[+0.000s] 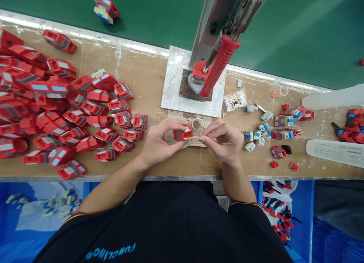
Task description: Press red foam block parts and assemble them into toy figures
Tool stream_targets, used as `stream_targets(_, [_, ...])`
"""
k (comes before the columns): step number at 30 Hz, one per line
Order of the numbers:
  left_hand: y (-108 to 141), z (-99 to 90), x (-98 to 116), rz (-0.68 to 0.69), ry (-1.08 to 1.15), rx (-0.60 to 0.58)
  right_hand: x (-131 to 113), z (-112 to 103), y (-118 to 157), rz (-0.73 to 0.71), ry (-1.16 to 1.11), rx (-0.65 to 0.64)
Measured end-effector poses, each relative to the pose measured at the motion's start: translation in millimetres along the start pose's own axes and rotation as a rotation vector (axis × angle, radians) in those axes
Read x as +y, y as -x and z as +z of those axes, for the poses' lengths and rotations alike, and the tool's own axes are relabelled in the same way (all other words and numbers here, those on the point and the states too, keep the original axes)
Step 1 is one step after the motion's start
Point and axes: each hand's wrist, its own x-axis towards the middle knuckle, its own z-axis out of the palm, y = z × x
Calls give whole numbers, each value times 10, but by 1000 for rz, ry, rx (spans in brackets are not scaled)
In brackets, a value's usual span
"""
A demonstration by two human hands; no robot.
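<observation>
My left hand (165, 138) is closed on a small red and grey plastic toy part (182, 134), gripped between thumb and fingers. To its right, my right hand (220, 138) pinches a thin pale stick, apparently a cotton swab (195, 137), pointing toward the red part. Just beyond both hands lies a small clear round dish (197, 124) on a piece of cardboard. An open plastic bag of cotton swabs (235, 100) rests beyond my right hand.
A hand press (220, 62) with a red handle stands ahead on a metal base (173, 85). Red parts (51, 88) pile up on the left. Small white-blue parts (257, 136) lie right. Blue bins (303, 206) sit below the table edge; a green surface (153, 16) runs behind.
</observation>
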Motion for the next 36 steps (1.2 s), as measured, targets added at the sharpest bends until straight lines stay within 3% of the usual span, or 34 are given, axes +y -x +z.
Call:
stream_targets(11, [-12,-20,-7,-23,-19,9,11,-111,1,-31,88,12])
stream_targets(15, [-11,-20,-15,-20,21,38,28,-285,2,-49,120,67])
stream_targets(17, [-14,-17,-23,-26,46,49,79,-367,10,-33,176,20])
stream_targets(20, [-21,-20,-30,-17,97,53,204,-371,20,-12,310,-160])
stream_targets(22, [-28,-33,-26,-10,125,57,279,-335,12,-34,388,-275])
stream_targets(24, [-35,-58,-14,-19,141,63,310,-373,-5,-79,408,-313])
stream_targets(26, [-42,-87,2,-49,179,70,269,-553,-11,-123,409,-139])
stream_targets(29, [-52,-116,35,-120,317,78,63,-1027,58,-206,482,443])
stream_targets(30, [-56,-119,50,-159,365,98,-27,-1188,110,-197,544,556])
stream_targets(31, [-62,-118,68,-204,410,124,-112,-1329,175,-145,632,559])
stream_targets(32, [-70,-116,87,-249,454,156,-184,-1441,248,-52,737,456])
stream_targets(36, [-113,-97,154,-357,639,244,-218,-1587,510,370,1052,-237])
